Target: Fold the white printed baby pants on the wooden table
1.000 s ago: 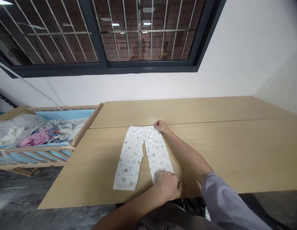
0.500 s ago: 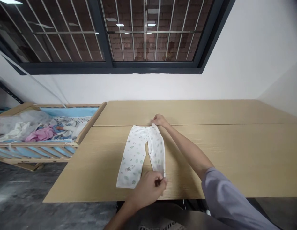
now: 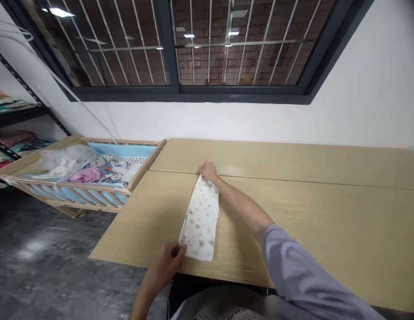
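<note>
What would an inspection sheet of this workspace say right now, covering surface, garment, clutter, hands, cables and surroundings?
Surface: wood-grain tabletop, seam along its length.
Garment: white printed pants, doubled lengthwise, flat on the tabletop.
Clutter: heaped cloths in a wooden crib beside the table.
Hands: left hand pinches the pants' lower left corner; right hand holds their upper end.
Cables: white line above the crib; cable or rod, cannot tell.
Surroundings: barred window, white wall, black rack.

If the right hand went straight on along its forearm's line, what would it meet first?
Probably the white wall below the window, after passing over the back of the table. The right hand is at the garment's far end; its height is hard to judge.
</note>
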### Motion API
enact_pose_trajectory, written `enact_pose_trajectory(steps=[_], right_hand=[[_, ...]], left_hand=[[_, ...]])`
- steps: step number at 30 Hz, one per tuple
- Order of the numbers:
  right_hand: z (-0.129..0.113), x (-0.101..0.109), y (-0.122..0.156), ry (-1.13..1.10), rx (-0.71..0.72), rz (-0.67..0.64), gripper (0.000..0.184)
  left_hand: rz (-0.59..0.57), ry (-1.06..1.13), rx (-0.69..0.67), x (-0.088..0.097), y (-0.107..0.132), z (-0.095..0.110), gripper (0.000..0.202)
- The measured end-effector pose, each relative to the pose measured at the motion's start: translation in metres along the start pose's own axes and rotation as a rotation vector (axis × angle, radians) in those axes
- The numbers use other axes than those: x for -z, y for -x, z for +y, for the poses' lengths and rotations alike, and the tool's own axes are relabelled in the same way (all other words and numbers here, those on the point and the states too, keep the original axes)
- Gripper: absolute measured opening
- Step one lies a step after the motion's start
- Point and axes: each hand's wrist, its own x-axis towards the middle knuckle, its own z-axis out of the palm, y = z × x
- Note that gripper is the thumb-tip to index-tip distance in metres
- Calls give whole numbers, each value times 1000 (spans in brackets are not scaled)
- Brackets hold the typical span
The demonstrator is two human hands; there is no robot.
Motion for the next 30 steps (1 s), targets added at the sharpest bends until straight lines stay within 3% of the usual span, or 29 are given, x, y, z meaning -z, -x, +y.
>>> enact_pose_trajectory(steps=[3,6,9,12,15,17,19,21,23,30], right_hand=[[-7,-2,6,19,44,-34,11],[-14,3,21,40,126,-10,22],[-18,6,56,51,283,21,35],[-11,3,112,55,658,-91,46],[8,-8,172,77,1085,-310,62],[24,-17,201,87,1233,-420,67],[38,-26,212,89,1300,-476,68],[49,-32,203,108,1286,-494,67],[58,-35,176,154,1206,-500,67],[82,-22,41,342,864,-391,72]], left_hand=[[34,-105,8,-1,-3,-10,47],[93,-271,34,-2,-2,-12,41],[305,-437,24,-10,6,-9,33],[516,-529,-269,-33,18,-8,32],[602,-661,-535,-64,27,-16,45],[632,-761,-603,-82,30,-24,56],[625,-814,-612,-94,32,-32,60],[595,-822,-570,-99,33,-37,62],[581,-818,-527,-99,34,-37,65],[623,-882,-582,-94,33,-35,71]])
